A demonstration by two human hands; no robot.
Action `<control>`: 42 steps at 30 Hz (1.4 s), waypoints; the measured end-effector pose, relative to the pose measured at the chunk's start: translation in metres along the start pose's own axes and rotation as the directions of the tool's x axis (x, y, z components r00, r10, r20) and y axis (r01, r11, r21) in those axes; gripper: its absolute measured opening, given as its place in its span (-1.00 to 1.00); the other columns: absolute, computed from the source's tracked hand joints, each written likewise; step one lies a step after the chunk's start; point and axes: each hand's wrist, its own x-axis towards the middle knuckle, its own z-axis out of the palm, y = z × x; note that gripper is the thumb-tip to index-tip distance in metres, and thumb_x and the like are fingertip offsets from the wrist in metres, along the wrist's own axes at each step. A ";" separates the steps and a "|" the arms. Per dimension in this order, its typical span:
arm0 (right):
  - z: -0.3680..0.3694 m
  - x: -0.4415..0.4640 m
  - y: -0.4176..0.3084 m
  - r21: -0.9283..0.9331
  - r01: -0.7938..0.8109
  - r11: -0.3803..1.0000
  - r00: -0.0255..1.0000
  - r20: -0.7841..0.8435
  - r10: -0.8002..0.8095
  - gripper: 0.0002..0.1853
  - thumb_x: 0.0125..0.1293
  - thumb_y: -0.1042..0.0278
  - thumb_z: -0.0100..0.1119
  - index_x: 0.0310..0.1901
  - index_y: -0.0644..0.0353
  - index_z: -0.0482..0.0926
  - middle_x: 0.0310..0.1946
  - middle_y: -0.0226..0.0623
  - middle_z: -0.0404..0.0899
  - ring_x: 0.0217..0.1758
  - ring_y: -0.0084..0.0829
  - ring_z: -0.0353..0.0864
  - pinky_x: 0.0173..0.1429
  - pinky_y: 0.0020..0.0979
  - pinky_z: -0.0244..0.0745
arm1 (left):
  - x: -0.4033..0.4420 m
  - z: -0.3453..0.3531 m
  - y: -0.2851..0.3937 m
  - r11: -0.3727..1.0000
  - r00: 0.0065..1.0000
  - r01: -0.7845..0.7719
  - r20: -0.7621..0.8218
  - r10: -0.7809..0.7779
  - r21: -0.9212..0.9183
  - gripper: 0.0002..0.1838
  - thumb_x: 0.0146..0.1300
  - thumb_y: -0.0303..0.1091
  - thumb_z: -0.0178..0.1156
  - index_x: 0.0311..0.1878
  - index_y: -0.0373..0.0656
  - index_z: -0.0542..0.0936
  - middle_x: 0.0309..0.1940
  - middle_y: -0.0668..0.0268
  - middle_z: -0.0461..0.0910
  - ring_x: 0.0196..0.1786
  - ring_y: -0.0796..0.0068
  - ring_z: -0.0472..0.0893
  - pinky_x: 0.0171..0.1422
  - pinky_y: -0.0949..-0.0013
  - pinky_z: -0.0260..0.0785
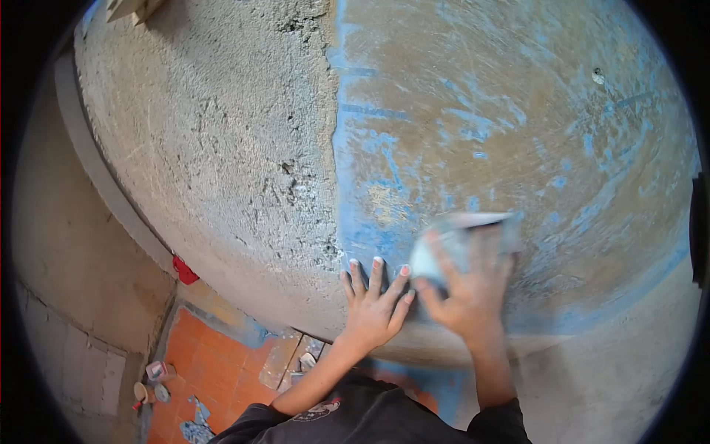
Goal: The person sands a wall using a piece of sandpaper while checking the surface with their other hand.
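A pale, folded sheet of sandpaper (460, 248), smeared by motion, is pressed to the wall under my right hand (473, 303). Its lifted top edge shows a dark fold. My right fingers are spread over the sheet and also blurred. To the left, my left hand (372, 309) lies against the wall with its fingers apart, holding nothing. Whitish dust covers its fingertips. Both hands are low on the blue-and-brown wall section (473, 163), where the blue shows in worn streaks and patches.
Rough bare plaster (222, 148) borders the blue section on the left. Below lies an orange tiled floor (214, 355) with tubs (157, 371) and a stained rag (196, 429). A red cloth (184, 271) sits at the wall's left edge. Wooden pieces (133, 9) jut in at top left.
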 end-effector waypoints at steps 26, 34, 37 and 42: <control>0.070 -0.160 -0.022 0.109 -0.510 0.854 0.860 0.025 0.510 -0.32 0.58 0.11 -0.15 0.55 0.38 0.07 0.55 0.47 -0.18 0.62 0.42 -0.15 0.58 0.31 -0.17 | -0.017 0.031 -0.004 0.987 0.976 -0.159 0.143 0.163 -0.039 -0.04 0.45 0.11 0.15 0.68 0.01 -0.17 0.53 -0.41 -0.71 0.41 -0.78 -0.76 0.25 -0.79 -0.71; 0.091 -0.167 0.001 0.344 -0.639 0.687 0.642 -0.252 0.724 -0.30 0.59 0.17 -0.11 0.56 0.45 -0.02 0.53 0.58 -0.23 0.56 0.62 -0.22 0.59 0.32 -0.23 | -0.031 0.042 0.025 0.971 0.927 -0.200 0.296 0.232 -0.133 -0.24 0.37 0.02 0.19 0.60 0.14 0.25 0.59 -0.27 -0.64 0.42 -0.77 -0.76 0.24 -0.80 -0.74; 0.094 -0.181 -0.046 0.418 -0.608 0.675 0.744 0.002 0.668 -0.30 0.60 0.13 -0.16 0.57 0.42 -0.04 0.52 0.61 -0.26 0.55 0.65 -0.26 0.59 0.32 -0.22 | -0.032 0.045 0.033 0.965 0.941 -0.187 0.247 0.229 -0.183 -0.27 0.41 -0.05 0.14 0.61 0.11 0.22 0.60 -0.30 -0.59 0.46 -0.73 -0.73 0.28 -0.78 -0.69; 0.075 -0.184 0.034 0.581 -0.702 0.412 0.450 -0.087 0.889 -0.25 0.62 0.03 -0.22 0.58 0.44 -0.11 0.55 0.54 -0.34 0.64 0.46 -0.40 0.66 0.17 -0.37 | -0.031 0.049 0.033 0.945 0.944 -0.261 0.152 0.292 -0.196 -0.30 0.49 -0.11 0.05 0.63 0.04 0.16 0.59 -0.34 -0.56 0.50 -0.66 -0.69 0.34 -0.74 -0.64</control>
